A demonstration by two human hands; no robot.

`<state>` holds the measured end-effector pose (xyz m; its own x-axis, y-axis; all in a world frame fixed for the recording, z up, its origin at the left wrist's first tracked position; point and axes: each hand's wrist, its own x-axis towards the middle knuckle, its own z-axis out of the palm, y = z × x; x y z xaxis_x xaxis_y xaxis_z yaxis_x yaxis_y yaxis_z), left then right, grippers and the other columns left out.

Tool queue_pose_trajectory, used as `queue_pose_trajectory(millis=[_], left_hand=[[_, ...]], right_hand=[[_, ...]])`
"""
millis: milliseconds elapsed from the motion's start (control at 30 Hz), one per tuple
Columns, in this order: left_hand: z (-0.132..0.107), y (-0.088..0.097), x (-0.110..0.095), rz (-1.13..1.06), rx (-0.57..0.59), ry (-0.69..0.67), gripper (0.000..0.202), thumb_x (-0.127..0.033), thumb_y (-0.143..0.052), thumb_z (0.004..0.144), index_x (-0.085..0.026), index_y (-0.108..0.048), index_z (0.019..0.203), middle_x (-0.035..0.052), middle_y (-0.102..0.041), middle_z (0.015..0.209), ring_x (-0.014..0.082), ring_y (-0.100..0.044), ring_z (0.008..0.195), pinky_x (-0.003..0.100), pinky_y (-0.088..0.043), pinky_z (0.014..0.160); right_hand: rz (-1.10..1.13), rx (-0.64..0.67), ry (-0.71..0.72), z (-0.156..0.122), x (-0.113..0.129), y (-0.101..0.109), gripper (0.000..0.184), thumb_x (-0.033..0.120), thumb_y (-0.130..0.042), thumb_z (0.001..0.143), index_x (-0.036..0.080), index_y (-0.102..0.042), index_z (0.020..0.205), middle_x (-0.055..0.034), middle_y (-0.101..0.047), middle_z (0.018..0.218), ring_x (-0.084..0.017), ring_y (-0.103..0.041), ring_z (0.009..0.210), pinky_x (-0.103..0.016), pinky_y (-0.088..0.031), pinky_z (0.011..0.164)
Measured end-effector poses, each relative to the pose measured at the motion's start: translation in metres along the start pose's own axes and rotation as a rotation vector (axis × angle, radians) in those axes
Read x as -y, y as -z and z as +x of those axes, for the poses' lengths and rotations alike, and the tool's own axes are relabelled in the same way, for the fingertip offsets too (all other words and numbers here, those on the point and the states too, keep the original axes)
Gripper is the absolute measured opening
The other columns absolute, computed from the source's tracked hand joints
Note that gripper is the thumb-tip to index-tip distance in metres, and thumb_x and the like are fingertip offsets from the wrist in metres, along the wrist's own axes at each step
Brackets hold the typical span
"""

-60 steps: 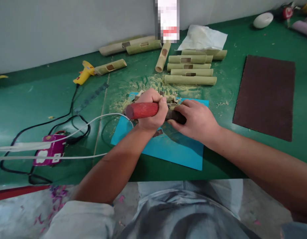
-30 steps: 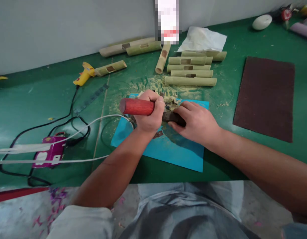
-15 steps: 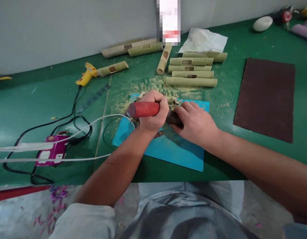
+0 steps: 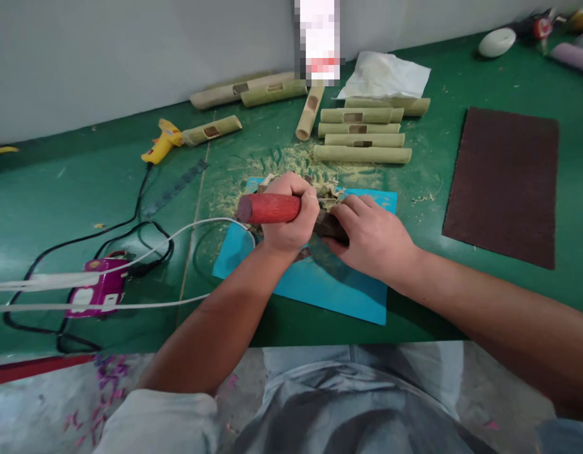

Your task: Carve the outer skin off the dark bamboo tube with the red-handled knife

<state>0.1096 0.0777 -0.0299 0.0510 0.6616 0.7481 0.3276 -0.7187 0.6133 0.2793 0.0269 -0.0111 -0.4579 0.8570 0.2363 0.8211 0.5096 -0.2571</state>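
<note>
The round red wooden handle (image 4: 272, 208) is over the blue flat sheet (image 4: 338, 299), mid-table. It lies almost side to side: its long axis runs L to R, & the flat round end points L, a bit toward the person. The other end is hid in the L hand (image 4: 295, 231), which is wrapped tight on it.

The R hand (image 4: 374, 236) has thumb & fingers clamped on a dark brown bar (image 4: 333, 226). The bar runs from by the L fist to the R hand, tipping down a bit to the R. Can't tell if bar & handle join, b/c the fist is in the way.

Pale curly shavings (image 4: 298, 154) lie just past the hands, on the green table (image 4: 87, 195). Past those: a row of pale green bamboo tubes (image 4: 362, 155) w/ cut holes, mostly side to side, & a crumpled white paper (image 4: 386, 74).

To the L, a yellow plastic glue gun (image 4: 162, 140) points at one more tube. Nearer is a shiny purple box (image 4: 97, 287) w/ white marks, too small to read.
</note>
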Motion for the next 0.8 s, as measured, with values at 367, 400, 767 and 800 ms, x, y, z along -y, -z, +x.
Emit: queue_pose_trajectory(millis=[367,400,767,800], left_hand=[[0.005,-0.008,0.002,-0.046,0.028,0.043,0.044,-0.040,-0.063,0.096,-0.021,-0.042,0.062,-0.0023,-0.045,0.059,0.0122,-0.042,0.054,0.033,-0.035,0.055],[0.003,-0.009,0.002,-0.087,0.018,0.046,0.047,-0.042,-0.064,0.095,-0.021,-0.040,0.061,-0.0028,-0.042,0.058,0.0118,-0.041,0.053,0.033,-0.034,0.054],[0.004,-0.010,0.001,-0.082,-0.107,0.103,0.048,-0.053,-0.062,0.101,-0.022,-0.052,0.065,-0.0028,-0.054,0.061,0.0118,-0.050,0.057,0.035,-0.041,0.057],[0.003,-0.009,0.002,-0.079,-0.095,0.109,0.048,-0.053,-0.062,0.101,-0.022,-0.051,0.066,-0.0027,-0.053,0.062,0.0122,-0.050,0.058,0.035,-0.042,0.058]], right_hand=[[0.064,0.042,-0.054,0.006,-0.005,0.002,0.023,0.035,-0.067,0.089,0.014,-0.071,0.095,-0.0122,-0.068,0.097,-0.025,-0.059,0.087,-0.036,-0.041,0.071],[0.069,0.053,-0.064,0.007,-0.005,0.004,0.024,0.036,-0.067,0.089,0.014,-0.072,0.096,-0.0120,-0.068,0.097,-0.025,-0.059,0.085,-0.036,-0.039,0.070],[0.085,0.081,-0.104,0.007,-0.003,0.006,0.027,0.035,-0.070,0.088,0.012,-0.072,0.101,-0.0139,-0.070,0.103,-0.027,-0.062,0.092,-0.036,-0.040,0.071],[0.084,0.079,-0.101,0.006,-0.003,0.006,0.027,0.035,-0.069,0.088,0.012,-0.072,0.101,-0.0138,-0.070,0.103,-0.027,-0.062,0.092,-0.036,-0.040,0.071]])
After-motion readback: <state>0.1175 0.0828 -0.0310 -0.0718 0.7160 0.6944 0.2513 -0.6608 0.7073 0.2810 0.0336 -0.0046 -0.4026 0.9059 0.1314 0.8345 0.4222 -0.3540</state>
